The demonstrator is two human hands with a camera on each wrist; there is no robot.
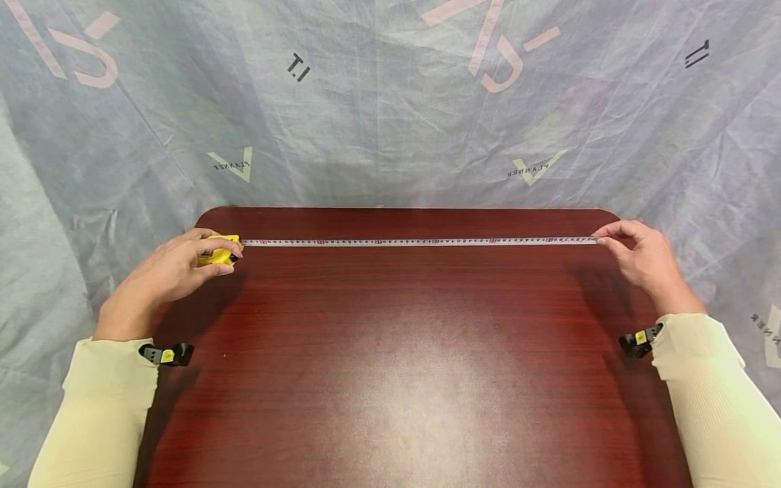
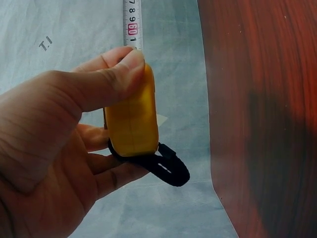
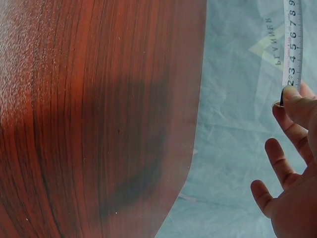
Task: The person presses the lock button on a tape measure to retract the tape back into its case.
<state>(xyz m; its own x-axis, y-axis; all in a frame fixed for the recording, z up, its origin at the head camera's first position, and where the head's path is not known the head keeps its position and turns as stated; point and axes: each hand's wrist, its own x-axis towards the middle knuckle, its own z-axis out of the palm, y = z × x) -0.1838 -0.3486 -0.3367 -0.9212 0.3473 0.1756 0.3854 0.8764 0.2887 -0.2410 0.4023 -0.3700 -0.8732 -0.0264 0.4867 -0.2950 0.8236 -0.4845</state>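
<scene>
A yellow tape measure (image 1: 213, 256) is gripped by my left hand (image 1: 173, 266) near the table's far left corner. Its case (image 2: 132, 119) carries a black wrist strap (image 2: 173, 171) that hangs in a loop below my fingers. From the case a white blade (image 1: 403, 242) stretches straight across to the right, along the far part of the table. At the far right my right hand (image 1: 647, 257) pinches the blade's end between thumb and forefinger. In the right wrist view the blade's low numbers (image 3: 292, 54) show above the thumb; the other fingers are spread apart. By the case, the mark 60 shows.
Below the blade lies a dark red wooden table (image 1: 390, 339) with rounded far corners. A grey printed fabric (image 1: 378, 122) hangs behind it and along both sides. Shadows of the arms fall on the tabletop.
</scene>
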